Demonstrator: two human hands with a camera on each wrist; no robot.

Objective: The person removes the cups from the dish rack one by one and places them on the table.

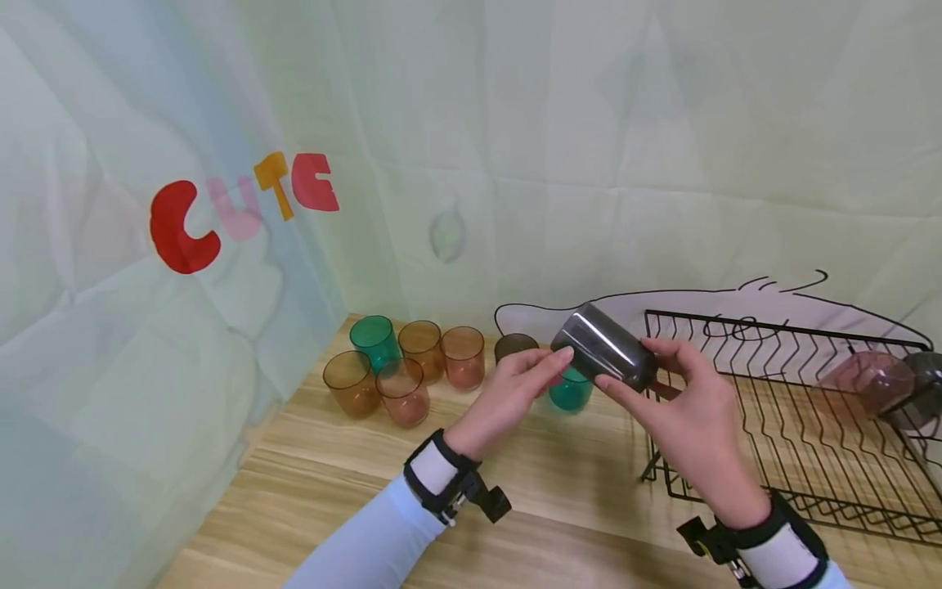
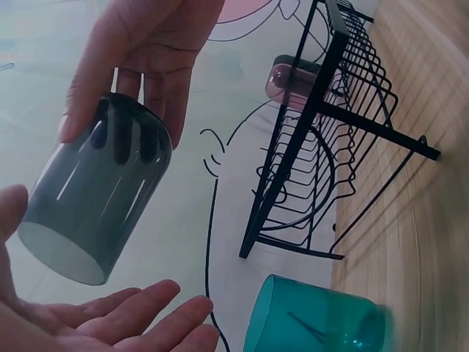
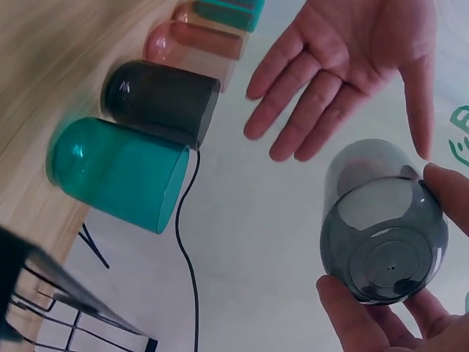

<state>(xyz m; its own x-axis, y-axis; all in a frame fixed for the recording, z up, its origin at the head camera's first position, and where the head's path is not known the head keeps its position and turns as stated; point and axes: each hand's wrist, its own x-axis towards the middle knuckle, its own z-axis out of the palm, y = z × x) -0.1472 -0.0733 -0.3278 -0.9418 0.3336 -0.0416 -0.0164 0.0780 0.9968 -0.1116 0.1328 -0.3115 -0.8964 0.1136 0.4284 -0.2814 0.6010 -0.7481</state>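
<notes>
A smoky grey tumbler (image 1: 605, 348) is tilted in mid-air above the table. My right hand (image 1: 695, 413) grips it near its base, thumb on one side and fingers on the other. Beside its rim is my left hand (image 1: 508, 393); the right wrist view shows the left palm (image 3: 359, 59) with fingers spread and straight, apart from the tumbler. In the left wrist view the tumbler's open mouth (image 2: 62, 253) points toward the left hand. Below the held tumbler stands a teal tumbler (image 1: 570, 394), partly hidden, next to a dark tumbler (image 3: 161, 103).
Several amber, pink and teal tumblers (image 1: 403, 393) stand upright on the left of the wooden table (image 1: 324, 483). A black wire dish rack (image 1: 780, 425) occupies the right side, with a pink tumbler (image 1: 876, 380) and a grey tumbler (image 1: 920, 393) in it. A printed curtain (image 1: 589, 164) hangs behind.
</notes>
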